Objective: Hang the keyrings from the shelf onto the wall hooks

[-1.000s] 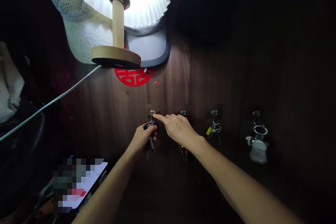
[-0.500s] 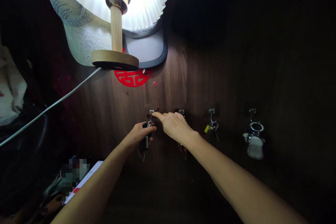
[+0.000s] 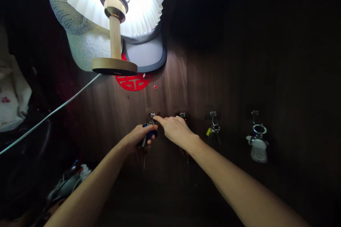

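My left hand (image 3: pixel 137 135) is closed around a bunch of keys (image 3: pixel 150 132) with a dark blue piece; thin metal parts dangle below it. The key ring is at the lower end of a small metal hook (image 3: pixel 152 115) on the wood-grain surface; I cannot tell whether it is hooked on. My right hand (image 3: pixel 176 128) reaches in from the right with its index finger stretched out, the tip at the hook. Its other fingers are mostly hidden, and I see nothing held. Behind this hand is a second hook (image 3: pixel 182 114) with things partly covered by the wrist.
Further right, one hook (image 3: pixel 213 114) carries keys with a yellow tag (image 3: pixel 209 132), another a ring with a pale keychain (image 3: pixel 259 149). Above are a lit lamp (image 3: pixel 115 39) with a white cable (image 3: pixel 61 106), caps (image 3: pixel 145 51) and a red paper cut-out (image 3: pixel 133 83).
My left hand has turned the keys slightly, so more of the blue piece shows. The right fingertip stays by the hook. The view has shifted a little; the pale flat thing at lower left is out of sight.
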Available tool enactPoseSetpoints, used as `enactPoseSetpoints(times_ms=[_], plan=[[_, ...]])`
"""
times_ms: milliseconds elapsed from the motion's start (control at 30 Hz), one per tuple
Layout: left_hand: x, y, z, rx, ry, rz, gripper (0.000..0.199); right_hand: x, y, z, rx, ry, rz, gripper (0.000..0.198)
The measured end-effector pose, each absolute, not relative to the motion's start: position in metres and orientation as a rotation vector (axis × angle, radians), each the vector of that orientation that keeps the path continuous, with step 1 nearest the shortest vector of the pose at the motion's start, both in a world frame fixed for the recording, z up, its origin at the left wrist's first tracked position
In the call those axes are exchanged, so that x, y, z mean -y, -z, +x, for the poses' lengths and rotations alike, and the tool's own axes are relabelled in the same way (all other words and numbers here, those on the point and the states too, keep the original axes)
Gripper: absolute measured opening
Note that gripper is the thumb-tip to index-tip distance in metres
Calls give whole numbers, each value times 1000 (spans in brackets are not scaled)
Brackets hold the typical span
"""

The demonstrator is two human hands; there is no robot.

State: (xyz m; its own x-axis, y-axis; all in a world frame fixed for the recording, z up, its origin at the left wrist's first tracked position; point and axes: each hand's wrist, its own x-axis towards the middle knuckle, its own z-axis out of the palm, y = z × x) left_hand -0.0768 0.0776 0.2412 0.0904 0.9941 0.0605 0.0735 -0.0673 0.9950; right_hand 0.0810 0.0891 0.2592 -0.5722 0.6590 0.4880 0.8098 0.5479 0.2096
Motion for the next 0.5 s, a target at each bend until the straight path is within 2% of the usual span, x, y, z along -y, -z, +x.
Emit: enactPoseSetpoints(times_ms=[100,167,300,400,500], plan=[[-75,-253,-79,-1188,-1142,1417,27,-89,-260,80,2443,572,-1213,48],[-72,-241,-80,-1247,-1049,1466,26,-90,-259,81,2448,566,-1212,51],[-62,-159,-85,-1450,-716,1615,17,-88,-249,94,2389,523,-1088,55],[-56,-86,-98,-1629,-568,1800,7,-85,-234,116,2155,405,-898,48],[-52,-52,-113,-1860,-541,1850,11,-83,-221,142,1900,295,-774,38]])
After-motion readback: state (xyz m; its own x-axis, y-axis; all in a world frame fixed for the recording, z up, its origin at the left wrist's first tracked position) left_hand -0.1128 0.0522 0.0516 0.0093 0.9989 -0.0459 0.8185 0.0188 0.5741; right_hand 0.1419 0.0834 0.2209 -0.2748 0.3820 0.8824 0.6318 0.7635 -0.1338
